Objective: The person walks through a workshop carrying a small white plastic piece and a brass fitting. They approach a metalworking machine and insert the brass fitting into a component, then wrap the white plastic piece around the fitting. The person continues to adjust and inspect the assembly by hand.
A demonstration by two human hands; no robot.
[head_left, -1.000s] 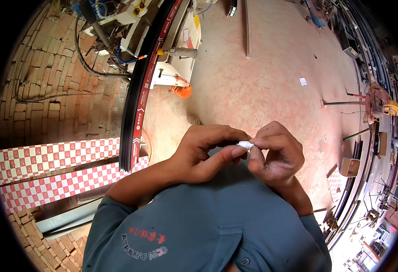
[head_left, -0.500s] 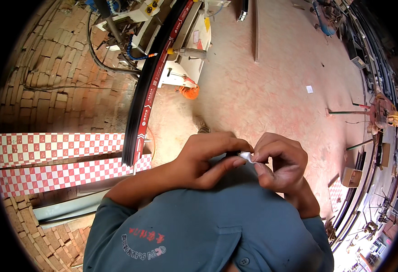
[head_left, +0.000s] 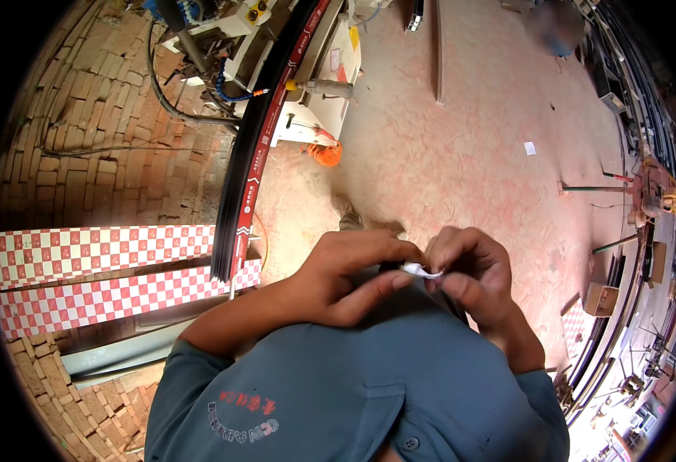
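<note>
In front of my chest, both hands meet at a small, thin white strip (head_left: pixel 421 270), soft and twisted, of paper or tape; I cannot tell which. My left hand (head_left: pixel 353 273) pinches its left end between thumb and forefinger, where a bit of something dark shows beside it. The fingertips of my right hand (head_left: pixel 476 269) are closed on the strip's right end. The right fingers partly cover that end.
Long dark profiles with a red printed face (head_left: pixel 257 154) stand at the left, beside a white machine (head_left: pixel 315 115) with an orange coiled hose (head_left: pixel 325 154). Red-and-white checkered boards (head_left: pixel 122 304) lie lower left. A stand with a yellow part (head_left: pixel 675 202) is at the right.
My right hand has turned and its fingers have curled in toward the left hand. The white strip looks flatter and more drawn out. My left hand has barely moved.
</note>
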